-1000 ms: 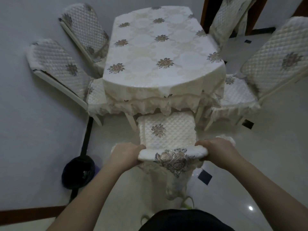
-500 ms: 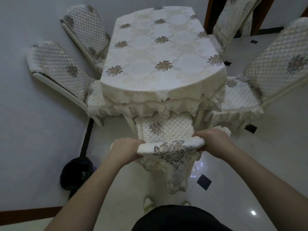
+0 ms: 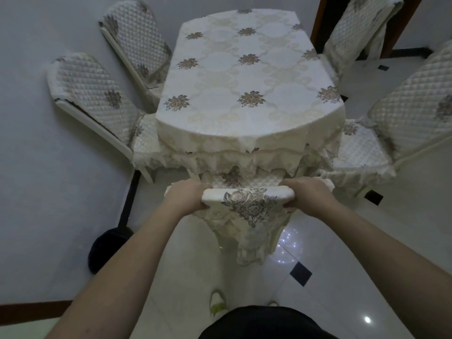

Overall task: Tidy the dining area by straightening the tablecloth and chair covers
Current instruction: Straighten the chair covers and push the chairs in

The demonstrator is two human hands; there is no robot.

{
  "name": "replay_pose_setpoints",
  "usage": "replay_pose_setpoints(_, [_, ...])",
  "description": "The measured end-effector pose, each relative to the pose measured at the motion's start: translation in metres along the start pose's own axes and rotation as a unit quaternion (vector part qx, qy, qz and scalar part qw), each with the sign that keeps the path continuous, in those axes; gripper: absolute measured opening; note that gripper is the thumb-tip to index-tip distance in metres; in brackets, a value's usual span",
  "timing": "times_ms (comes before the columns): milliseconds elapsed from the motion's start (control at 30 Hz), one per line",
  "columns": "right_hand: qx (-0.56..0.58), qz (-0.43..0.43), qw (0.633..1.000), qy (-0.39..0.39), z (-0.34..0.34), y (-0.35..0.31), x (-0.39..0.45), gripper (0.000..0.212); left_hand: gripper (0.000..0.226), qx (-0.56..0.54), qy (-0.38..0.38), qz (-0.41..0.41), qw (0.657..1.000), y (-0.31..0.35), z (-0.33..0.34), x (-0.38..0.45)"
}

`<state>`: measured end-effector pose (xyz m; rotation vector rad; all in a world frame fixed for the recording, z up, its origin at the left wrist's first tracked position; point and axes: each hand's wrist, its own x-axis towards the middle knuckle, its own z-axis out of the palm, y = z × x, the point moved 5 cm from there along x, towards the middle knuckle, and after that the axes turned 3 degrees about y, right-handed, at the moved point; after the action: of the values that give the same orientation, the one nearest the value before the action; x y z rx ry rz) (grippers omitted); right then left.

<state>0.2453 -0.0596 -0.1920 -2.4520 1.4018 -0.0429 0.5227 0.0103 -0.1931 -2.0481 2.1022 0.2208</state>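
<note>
A cream tablecloth [image 3: 247,77] with brown flower motifs covers the dining table, its lace hem hanging over the near edge. Right in front of me stands a chair in a quilted cream cover [image 3: 249,201] with a large grey-brown flower on the backrest top. My left hand [image 3: 188,196] grips the left end of that backrest and my right hand [image 3: 308,196] grips the right end. The chair's seat [image 3: 234,178] is almost wholly tucked under the tablecloth's hem.
Two covered chairs [image 3: 95,94] lean at the table's left near the wall, two more [image 3: 411,104] stand at the right. A dark round object [image 3: 107,250] sits on the floor at the lower left. The floor is glossy white tile; a dark door frame [image 3: 325,23] rises behind the table.
With both hands on its backrest, the near chair has slid forward under the table; far less of its seat shows now. My view has moved closer to the table.
</note>
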Motion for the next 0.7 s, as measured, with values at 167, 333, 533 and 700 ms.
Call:
replay_pose_setpoints(167, [-0.003, 0.009, 1.0, 0.0, -0.002, 0.017, 0.014, 0.04, 0.027, 0.021, 0.002, 0.021, 1.0, 0.011, 0.006, 0.018])
replay_pose_setpoints(333, [0.002, 0.019, 1.0, 0.008, -0.009, 0.025, 0.03, 0.042, 0.031, 0.021, 0.012, 0.033, 0.999, 0.009, 0.0, 0.033])
replay_pose_setpoints(533, [0.016, 0.019, 0.999, 0.024, -0.011, 0.03, 0.04, 0.04, 0.031, 0.027, 0.011, 0.046, 0.999, 0.004, -0.005, 0.042])
replay_pose_setpoints(700, [0.022, 0.013, 0.999, 0.04, -0.007, 0.035, 0.036, 0.039, 0.034, 0.035, -0.001, 0.07, 0.997, 0.006, 0.001, 0.043])
